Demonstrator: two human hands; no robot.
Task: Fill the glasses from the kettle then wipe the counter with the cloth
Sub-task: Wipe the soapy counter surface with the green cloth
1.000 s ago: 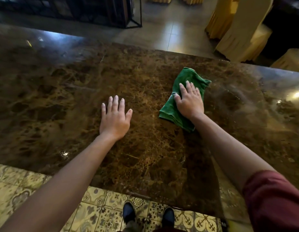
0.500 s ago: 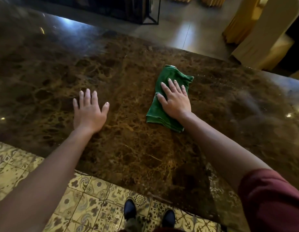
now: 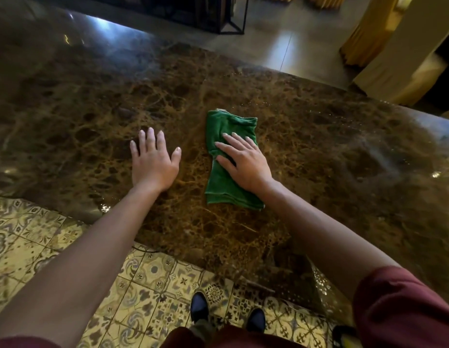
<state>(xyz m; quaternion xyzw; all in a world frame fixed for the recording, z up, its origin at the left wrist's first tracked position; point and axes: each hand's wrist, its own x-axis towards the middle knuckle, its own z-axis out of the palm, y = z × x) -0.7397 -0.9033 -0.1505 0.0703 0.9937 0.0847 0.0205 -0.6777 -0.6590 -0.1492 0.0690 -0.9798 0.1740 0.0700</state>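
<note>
A folded green cloth [image 3: 224, 126] lies on the dark brown marble counter [image 3: 319, 151]. My right hand [image 3: 246, 164] presses flat on top of the cloth, fingers spread and pointing up-left. My left hand [image 3: 153, 162] rests palm down on the bare marble just left of the cloth, fingers apart, holding nothing. No kettle and no glasses are in view.
The counter's near edge runs above a patterned yellow tiled floor [image 3: 42, 247], where my dark shoes [image 3: 199, 308] stand. Beyond the far edge are a black metal frame [image 3: 233, 23] and yellow-draped chairs [image 3: 369, 38]. Fine droplets speckle the marble at right.
My right hand has slid the cloth leftward across the counter, closer to my left hand. The left hand stays flat on the marble.
</note>
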